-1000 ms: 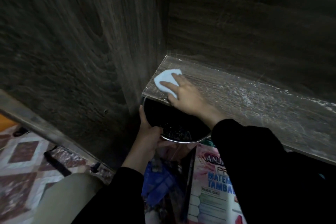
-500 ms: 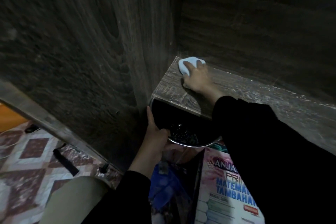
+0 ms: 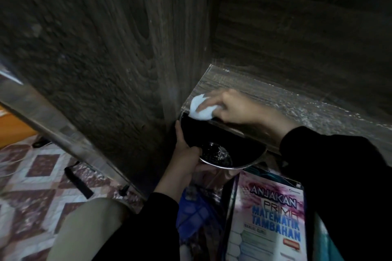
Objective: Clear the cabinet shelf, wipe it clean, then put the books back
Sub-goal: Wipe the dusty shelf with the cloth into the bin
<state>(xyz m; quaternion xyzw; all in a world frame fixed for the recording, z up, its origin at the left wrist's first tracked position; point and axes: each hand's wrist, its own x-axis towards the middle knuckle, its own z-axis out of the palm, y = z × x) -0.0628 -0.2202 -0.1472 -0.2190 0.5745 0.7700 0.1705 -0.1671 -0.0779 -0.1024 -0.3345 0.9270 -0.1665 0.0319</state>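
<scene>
Dark wood-grain panels are surrounding you: the cabinet side wall [image 3: 106, 48] is filling the left of your view and the back panel [image 3: 297, 27] is rising behind the shelf [image 3: 286, 101], whose glossy board is showing pale streaks and specks of dust along its length. You are working at the shelf's front left corner, where your right hand [image 3: 239, 108] is curling its fingers round a wad of white cloth [image 3: 200, 109] and pressing it down at the very edge, the wad hanging partly over the lip. Directly below that corner your left hand [image 3: 186, 154] is gripping a metal bowl [image 3: 222, 144], thumb lying over the near rim and fingers wrapping underneath, so the bowl is sitting tucked up against the underside of the shelf's front edge; its inside is looking dark, with glinting bits lying at the bottom. Both of your arms are wearing black sleeves. Lower down, beneath the bowl, a book [image 3: 273, 218] is lying face up and showing the words "ANJAKAN", "PRIMA" and "MATEMATIK TAMBAHAN" in blue on a pink and white cover; the smaller print under them is too blurred to read. Just left of it something blue [image 3: 195, 212] is lying in shadow, and you cannot tell what it is. Off to your left a floor covering [image 3: 31, 176] patterned in maroon and white diamonds is spreading out, with a black strap [image 3: 78, 182] lying on it and your beige-clad knee [image 3: 84, 229] bending over it.
</scene>
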